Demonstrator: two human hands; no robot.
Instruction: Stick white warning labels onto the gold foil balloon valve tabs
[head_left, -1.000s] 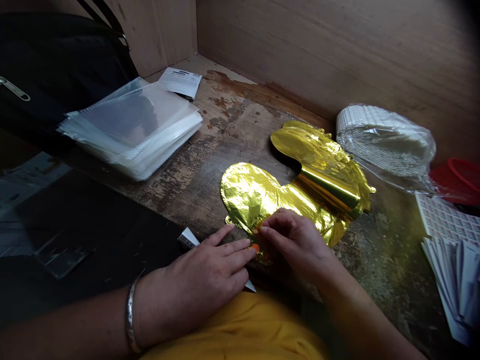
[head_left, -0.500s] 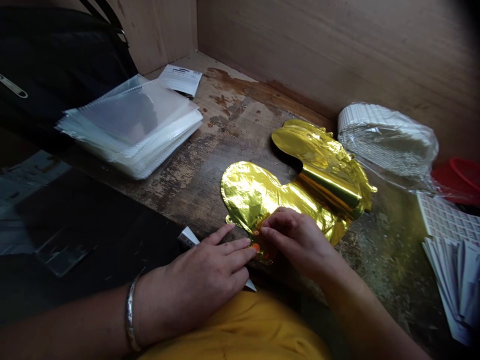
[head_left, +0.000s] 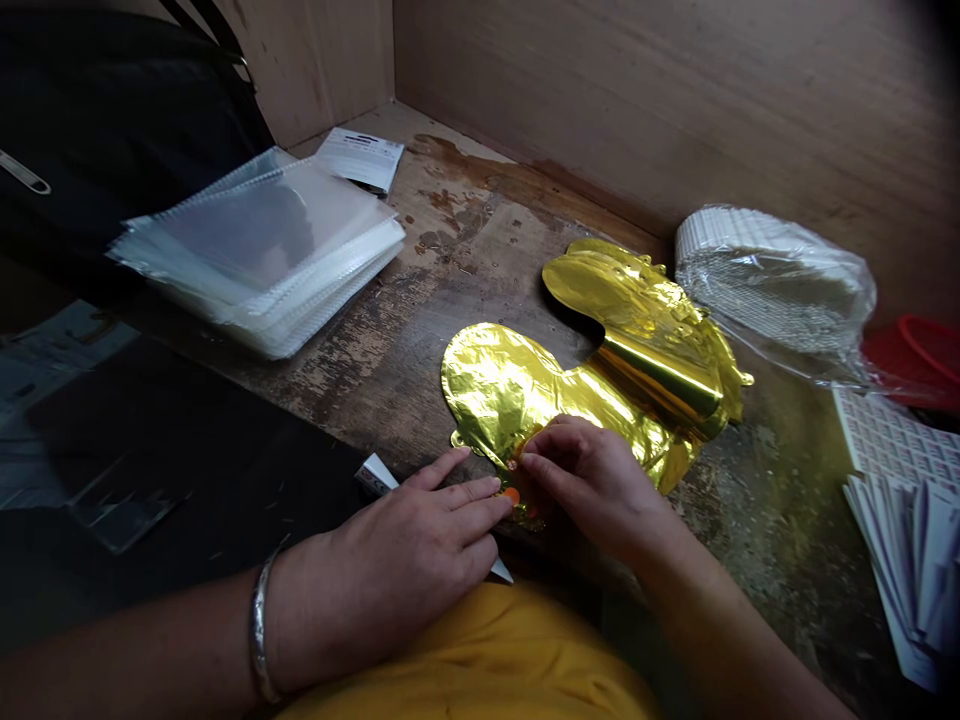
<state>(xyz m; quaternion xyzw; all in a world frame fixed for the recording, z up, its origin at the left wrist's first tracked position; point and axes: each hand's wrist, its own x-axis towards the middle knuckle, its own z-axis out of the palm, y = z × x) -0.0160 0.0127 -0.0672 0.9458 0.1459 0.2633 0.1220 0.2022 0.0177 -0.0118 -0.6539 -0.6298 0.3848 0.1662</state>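
Note:
Shiny gold foil balloons [head_left: 510, 380], flat and partly folded over one another, lie on the worn wooden table. My right hand [head_left: 592, 475] is closed in a pinch at the near edge of the foil, thumb against forefinger. What sits between those fingertips is too small to tell, though the foil edge is right there. My left hand [head_left: 431, 525] lies palm down with its fingers stretched out, fingertips at the balloon's near edge by a small orange spot [head_left: 511, 496]. Under the left hand, a white folded paper [head_left: 379, 473] pokes out, mostly hidden.
A stack of clear plastic sleeves [head_left: 262, 260] lies at the left, near a black bag [head_left: 112, 130]. Behind it is a white printed card [head_left: 364, 158]. To the right are plastic-wrapped white sticks [head_left: 772, 285], a red basket [head_left: 911, 355] and paper strips [head_left: 904, 560].
Both hands stay in nearly the same place, and the gold balloons have not visibly moved. Only a very slight shift of the camera shows.

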